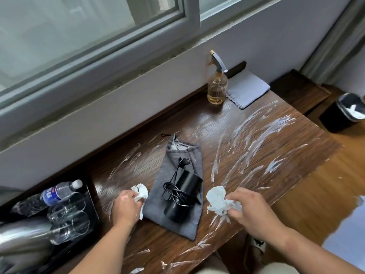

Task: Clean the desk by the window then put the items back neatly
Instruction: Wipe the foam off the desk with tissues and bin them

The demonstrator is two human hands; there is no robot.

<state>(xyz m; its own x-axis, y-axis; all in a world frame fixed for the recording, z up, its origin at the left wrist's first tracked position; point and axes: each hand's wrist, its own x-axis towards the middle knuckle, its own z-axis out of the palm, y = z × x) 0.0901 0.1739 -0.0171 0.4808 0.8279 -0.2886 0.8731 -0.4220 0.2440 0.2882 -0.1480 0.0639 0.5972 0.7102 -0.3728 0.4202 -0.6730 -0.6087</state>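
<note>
Head view, nearest first: my left hand grips a crumpled white tissue at lower centre, pressed to the desk just beside the left edge of a grey pouch. My right hand pinches a second tissue wad to the right of that pouch. I judge the cleaning barely under way. White smears streak most of the wood, thickest at centre right, with more along the near edge and left of the pouch. The pouch and the black hair dryer lying on it, cord coiled over it, have not been lifted clear, so wiping, moving them and putting them back all remain. The pouch's long axis runs nearly straight up the frame, its open mouth toward the wall. The dryer lies diagonally, lower left to upper right; I cannot tell which end is the nozzle. The desk itself runs lower left to upper right under the window. At lower left a water bottle lies on a dark tray. Farther back, upper centre right, a spray bottle stands upright, trigger head aimed upper left, touching a folded grey cloth.
</note>
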